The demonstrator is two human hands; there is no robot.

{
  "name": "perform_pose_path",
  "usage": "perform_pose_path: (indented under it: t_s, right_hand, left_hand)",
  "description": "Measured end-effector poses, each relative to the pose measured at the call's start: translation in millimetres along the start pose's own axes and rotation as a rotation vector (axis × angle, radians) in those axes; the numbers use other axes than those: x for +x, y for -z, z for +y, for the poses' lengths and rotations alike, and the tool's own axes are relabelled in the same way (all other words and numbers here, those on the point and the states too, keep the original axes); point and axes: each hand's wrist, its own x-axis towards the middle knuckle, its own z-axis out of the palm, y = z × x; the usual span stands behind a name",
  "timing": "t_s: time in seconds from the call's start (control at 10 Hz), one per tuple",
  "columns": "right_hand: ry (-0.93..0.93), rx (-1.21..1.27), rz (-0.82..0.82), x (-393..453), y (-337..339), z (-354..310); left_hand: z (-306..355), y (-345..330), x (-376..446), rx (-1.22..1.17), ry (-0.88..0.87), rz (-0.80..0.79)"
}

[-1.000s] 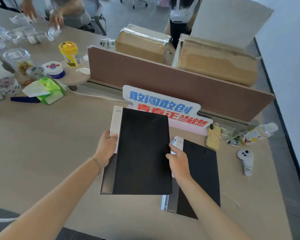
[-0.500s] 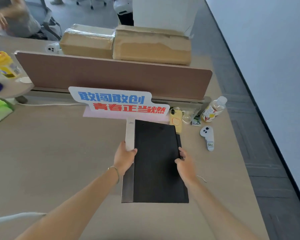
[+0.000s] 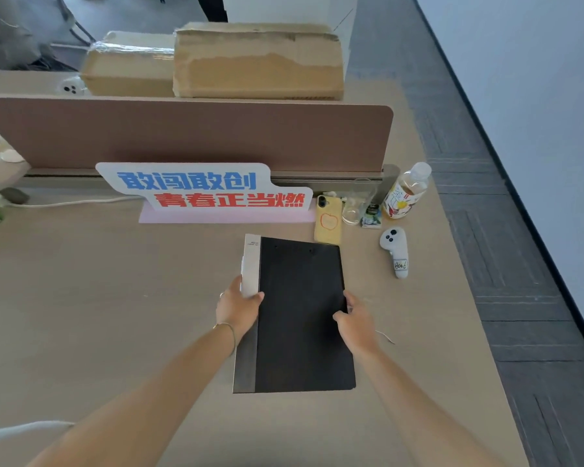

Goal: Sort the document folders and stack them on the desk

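Observation:
A black document folder (image 3: 300,315) with a pale grey spine strip lies flat on the beige desk (image 3: 98,298), right of centre. It covers a second folder beneath it, of which only thin white edges show at the upper left. My left hand (image 3: 238,306) grips the spine edge, thumb on top. At the folder's right edge my right hand (image 3: 354,320) holds on with curled fingers.
A blue-and-red lettered sign (image 3: 203,192) stands just beyond the folder, before a brown divider (image 3: 182,133). A yellow phone (image 3: 327,219), a glass, a drink bottle (image 3: 407,192) and a white controller (image 3: 397,251) lie to the right. The desk's right edge is close.
I carried the folder rightwards and set it squarely on top of the second folder, which now is almost hidden. The view has shifted right with it.

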Motion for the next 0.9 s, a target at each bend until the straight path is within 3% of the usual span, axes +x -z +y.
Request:
perform_pose_path:
  t_s: [0.2,0.5,0.7,0.8,0.9]
  right_hand:
    - [-0.067,0.174,-0.046,5,8,-16]
    - [-0.160,0.176,-0.032,2,-10,-21]
    - [-0.080,0.131,-0.061,-2,-9,-20]
    - [0.002,0.166,-0.095,-3,-2,-14]
    - [0.004,0.286,-0.012,-12,3,-14]
  left_hand:
    - [1,-10,5,-0.249,0.147,-0.110]
    - [-6,-11,2,-0.302,0.185,-0.095]
    - [2,-7,-1,-0.331,0.192,-0.109]
    - [6,-1,-3,-0.344,0.223,-0.069]
    - [6,8,2,-0.369,0.231,0.059]
